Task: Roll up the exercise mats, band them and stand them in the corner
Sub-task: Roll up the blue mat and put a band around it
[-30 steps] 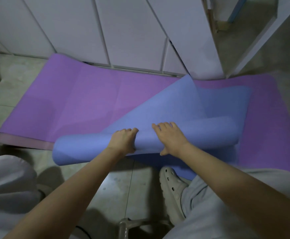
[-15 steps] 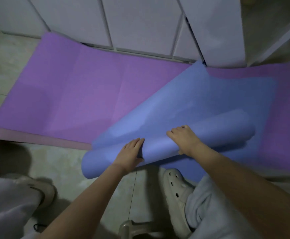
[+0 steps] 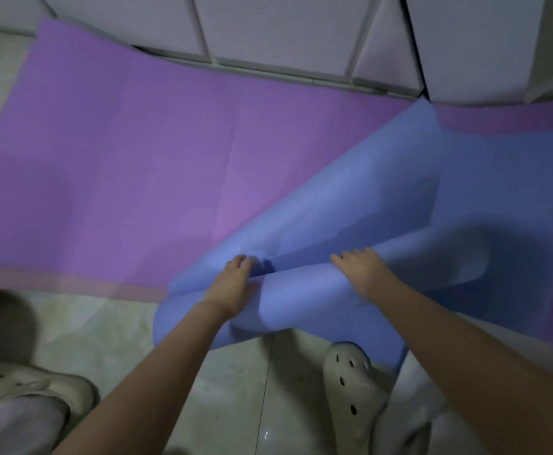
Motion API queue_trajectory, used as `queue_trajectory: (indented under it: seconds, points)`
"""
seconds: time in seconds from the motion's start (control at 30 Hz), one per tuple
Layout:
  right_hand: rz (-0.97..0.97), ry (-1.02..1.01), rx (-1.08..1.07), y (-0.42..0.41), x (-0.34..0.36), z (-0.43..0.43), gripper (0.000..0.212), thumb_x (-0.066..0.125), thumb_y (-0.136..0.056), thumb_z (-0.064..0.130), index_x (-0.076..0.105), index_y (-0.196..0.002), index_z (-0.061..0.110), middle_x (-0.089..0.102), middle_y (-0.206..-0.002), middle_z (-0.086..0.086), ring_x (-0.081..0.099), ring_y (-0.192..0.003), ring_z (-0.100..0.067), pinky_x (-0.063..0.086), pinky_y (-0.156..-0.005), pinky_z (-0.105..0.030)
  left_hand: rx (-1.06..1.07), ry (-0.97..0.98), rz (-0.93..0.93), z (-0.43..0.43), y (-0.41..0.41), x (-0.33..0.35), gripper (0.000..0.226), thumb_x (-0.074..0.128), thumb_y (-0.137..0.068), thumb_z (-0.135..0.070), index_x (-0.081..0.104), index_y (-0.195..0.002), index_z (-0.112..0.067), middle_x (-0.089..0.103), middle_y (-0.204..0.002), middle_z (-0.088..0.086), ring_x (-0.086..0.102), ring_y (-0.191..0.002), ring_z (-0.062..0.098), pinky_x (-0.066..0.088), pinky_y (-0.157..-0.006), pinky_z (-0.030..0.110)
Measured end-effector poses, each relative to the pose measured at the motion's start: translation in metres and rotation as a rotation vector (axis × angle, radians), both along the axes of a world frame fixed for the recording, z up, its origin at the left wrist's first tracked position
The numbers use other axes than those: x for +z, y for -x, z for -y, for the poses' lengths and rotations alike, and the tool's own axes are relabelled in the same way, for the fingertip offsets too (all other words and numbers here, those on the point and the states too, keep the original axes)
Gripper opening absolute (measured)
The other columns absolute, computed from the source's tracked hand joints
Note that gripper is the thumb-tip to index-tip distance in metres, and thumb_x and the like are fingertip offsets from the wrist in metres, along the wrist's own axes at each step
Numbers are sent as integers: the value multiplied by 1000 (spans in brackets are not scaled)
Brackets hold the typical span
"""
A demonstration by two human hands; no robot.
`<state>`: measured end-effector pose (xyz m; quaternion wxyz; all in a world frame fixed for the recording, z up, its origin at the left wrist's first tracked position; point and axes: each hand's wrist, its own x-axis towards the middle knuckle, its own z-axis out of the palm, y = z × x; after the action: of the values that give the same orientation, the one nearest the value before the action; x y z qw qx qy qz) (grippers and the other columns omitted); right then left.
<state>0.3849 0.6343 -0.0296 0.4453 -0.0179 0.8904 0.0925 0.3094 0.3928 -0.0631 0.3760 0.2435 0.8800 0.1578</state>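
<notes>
The left hand (image 3: 232, 284), just left of centre, lies on top of the roll with its fingers curled over the far side into the crease; that hold looks meant to keep the loose coil tight while it turns. The right hand (image 3: 363, 274), right of centre, is blurred, but its fingers appear bent over the top of the same roll, with the thumb hidden; two hands set apart on one roll probably serve to drive both ends evenly.

The blue mat (image 3: 301, 300) is only partly rolled; the coil runs from lower centre up toward the right edge, and the unrolled sheet rises behind it to a raised corner in the upper right. It sits skewed across the purple mat (image 3: 137, 175), which lies flat along the white panels (image 3: 268, 24) at the top of the frame; the skew risks a coned roll, so straightening seems due.

One pale shoe (image 3: 350, 389) stands on the tiled floor (image 3: 137, 339) just below the roll, another shoe (image 3: 22, 395) at lower left; no band is in sight, and by this showing the task is early.
</notes>
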Motion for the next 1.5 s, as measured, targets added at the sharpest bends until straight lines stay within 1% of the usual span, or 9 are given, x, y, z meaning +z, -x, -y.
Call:
queue_trajectory:
  seconds: [0.27,0.5,0.7,0.8,0.87,0.93,1.03,1.13,1.5]
  points:
    - [-44,2,2,0,-36,-10,54,56,-84,0,34,-132,11,52,-123,-10,52,-115,-30,36,-100,-39,72,150,-22,-3,45,-26,75,54,-95,-24,6,-151,-9,1,-158,14,11,-145,28,17,-115,38]
    - [-74,49,0,-1,-46,-17,62,62,-81,4,32,-134,13,51,-124,-8,51,-116,-28,36,-99,-39,173,196,80,-20,63,-39,103,69,-78,-50,5,-151,-12,23,-150,12,22,-139,28,25,-111,44]
    - [-55,32,17,-5,-37,-10,68,65,-80,4,30,-137,12,47,-129,-9,48,-119,-29,35,-99,-41,198,126,53,-22,54,-28,74,79,-71,-40,45,-131,-14,38,-125,16,36,-121,32,33,-100,37]
    - [-211,30,46,-6,-29,-2,63,66,-71,-1,43,-129,9,55,-117,-12,55,-109,-32,42,-91,-41,244,19,96,-14,43,-20,56,80,-72,-27,43,-109,-8,55,-113,18,53,-100,32,35,-72,32]
    - [-456,32,96,-5,-27,4,51,68,-41,-4,67,-91,10,62,-74,-10,64,-66,-28,52,-62,-35,277,-7,37,-9,38,-11,50,77,-75,-24,39,-104,-10,61,-103,17,56,-91,34,32,-65,33]
    - [-638,61,125,-8,-26,7,28,54,-41,4,67,-63,15,50,-48,-4,51,-39,-22,46,-46,-28,324,-56,-32,-1,34,-1,48,76,-76,-22,43,-109,-8,63,-98,16,57,-88,35,31,-63,33]
    - [-731,73,136,-4,-15,12,33,45,-46,7,62,-73,15,49,-48,-4,51,-40,-22,47,-57,-32,341,-106,-129,11,21,14,39,73,-78,-23,51,-107,-10,66,-96,14,59,-90,36,31,-62,34]
    - [-768,118,164,7,-6,23,66,62,-10,-4,71,-74,11,55,-54,-8,57,-45,-24,55,-59,-37,383,-141,-303,23,18,38,28,70,-81,-23,55,-102,-11,66,-96,12,59,-90,37,33,-63,35]
    - [-1032,102,266,82,91,98,71,81,-11,-1,68,-79,15,59,-64,-3,61,-60,-24,54,-70,-38,521,-139,-846,89,61,153,17,65,-81,-16,57,-94,-11,62,-91,16,58,-81,41,37,-62,41]
